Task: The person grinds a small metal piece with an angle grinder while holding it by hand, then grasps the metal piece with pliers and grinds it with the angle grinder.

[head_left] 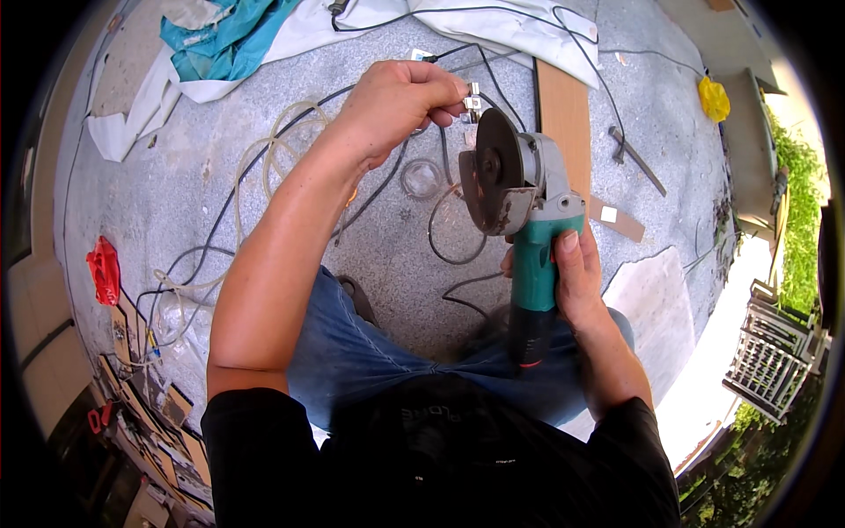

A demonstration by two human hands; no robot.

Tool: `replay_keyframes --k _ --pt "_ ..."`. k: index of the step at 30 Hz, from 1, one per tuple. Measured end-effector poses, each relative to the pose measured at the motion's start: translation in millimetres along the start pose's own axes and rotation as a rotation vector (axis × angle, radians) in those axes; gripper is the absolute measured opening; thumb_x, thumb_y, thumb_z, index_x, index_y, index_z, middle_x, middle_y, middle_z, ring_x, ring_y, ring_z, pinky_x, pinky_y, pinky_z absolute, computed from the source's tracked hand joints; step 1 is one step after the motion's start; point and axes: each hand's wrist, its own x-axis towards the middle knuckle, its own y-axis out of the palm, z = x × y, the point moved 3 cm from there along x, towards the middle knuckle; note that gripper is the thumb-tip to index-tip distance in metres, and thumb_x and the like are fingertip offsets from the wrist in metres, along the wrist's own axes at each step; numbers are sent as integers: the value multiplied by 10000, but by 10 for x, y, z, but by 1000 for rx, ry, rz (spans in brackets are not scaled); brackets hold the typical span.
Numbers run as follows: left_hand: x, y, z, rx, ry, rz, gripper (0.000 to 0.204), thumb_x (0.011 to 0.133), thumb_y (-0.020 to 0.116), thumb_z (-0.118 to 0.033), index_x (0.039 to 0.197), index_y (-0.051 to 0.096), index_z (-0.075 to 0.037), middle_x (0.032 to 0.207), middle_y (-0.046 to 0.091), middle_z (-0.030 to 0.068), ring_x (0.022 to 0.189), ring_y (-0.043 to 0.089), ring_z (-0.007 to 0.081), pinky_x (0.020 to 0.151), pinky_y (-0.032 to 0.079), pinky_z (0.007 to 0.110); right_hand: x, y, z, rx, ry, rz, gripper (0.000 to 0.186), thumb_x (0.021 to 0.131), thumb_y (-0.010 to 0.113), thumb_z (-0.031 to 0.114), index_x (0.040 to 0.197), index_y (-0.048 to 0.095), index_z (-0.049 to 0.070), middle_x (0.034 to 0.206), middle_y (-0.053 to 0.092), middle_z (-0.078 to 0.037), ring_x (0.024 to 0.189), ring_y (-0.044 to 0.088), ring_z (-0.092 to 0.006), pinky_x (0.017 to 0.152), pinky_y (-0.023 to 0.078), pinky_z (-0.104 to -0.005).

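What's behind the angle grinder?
Behind the angle grinder, a brown board and speckled grey floor show. The board's near end is hidden by the tool and right hand.

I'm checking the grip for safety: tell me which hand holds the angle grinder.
The right hand, wrapped around the green-and-black body of the angle grinder. The left hand instead pinches a small metal piece.

Two hands show: one left hand (396,104) holding one small metal piece (473,104), and one right hand (576,273) around one angle grinder (534,255) with one disc (495,150). Beyond the right hand lie one long brown board (568,114) and one yellow bag (714,99); left of the left hand, one red bag (104,271) and one teal cloth (220,53). The crossing cables cannot be counted.
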Motion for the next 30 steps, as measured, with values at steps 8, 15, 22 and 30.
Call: replay_keyframes --k 8,15,22,30 --pt "24 3 43 -12 -4 5 209 965 709 -276 981 769 -77 850 714 -23 781 623 57 778 498 233 8 10 16 5 -5 8 736 1024 616 452 1570 285 85 1168 663 -142 822 710 -226 727 594 -355" --pt "33 4 42 -11 -23 13 204 963 708 -274 981 769 -80 851 715 -28 777 620 51 766 485 225 18 9 18 -3 -19 -1 769 1016 624 485 1568 280 76 1164 663 -147 811 709 -225 718 592 -351" --pt "17 12 21 5 -15 8 209 964 706 -272 996 770 -76 855 718 -24 778 626 57 763 486 226 32 -18 -10 -8 -11 3 777 1018 620 484 1569 268 65 1180 661 -148 812 715 -228 720 595 -350" --pt "50 -3 49 -34 -4 -21 188 939 719 -212 974 770 -35 859 734 30 767 659 88 681 483 233 34 -20 -38 26 7 -4 763 1019 628 456 1575 257 87 1198 653 -140 823 712 -232 736 595 -362"
